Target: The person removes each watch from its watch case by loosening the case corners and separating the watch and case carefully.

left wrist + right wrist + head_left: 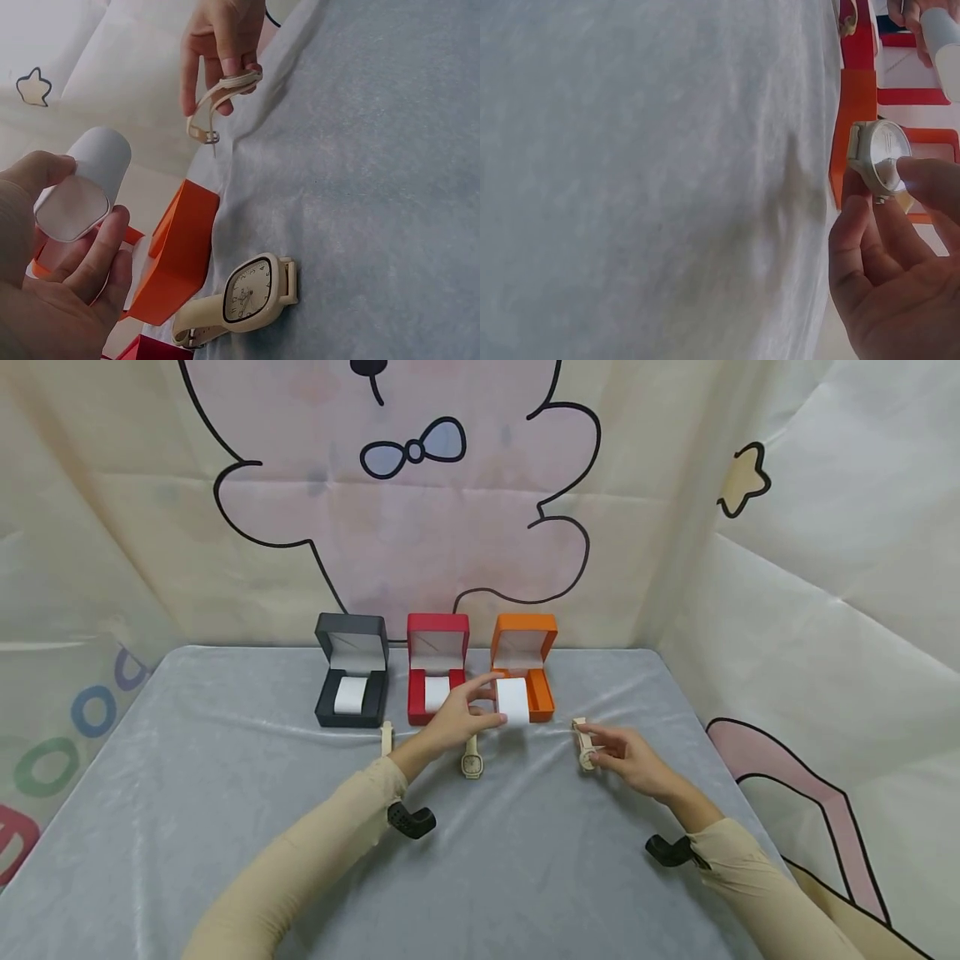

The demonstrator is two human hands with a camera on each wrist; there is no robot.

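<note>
My left hand (461, 720) grips a white watch cushion (513, 701) in front of the orange watch box (542, 693). Its thumb and fingers press on opposite sides of the cushion, as the left wrist view shows. To the right, my right hand (630, 760) pinches a cream wristwatch (586, 745) by its round case, raised over the cloth, its strap looping down. A second cream wristwatch (251, 294) with a squarish dial lies on the cloth below the left hand. Behind the left forearm, part of another cream watch strap (386, 737) shows.
An open black box (327, 697) and an open red box (416, 693) stand left of the orange one, each holding a white cushion. Grey cloth (525, 860) covers the table, with printed fabric hanging behind and at the sides.
</note>
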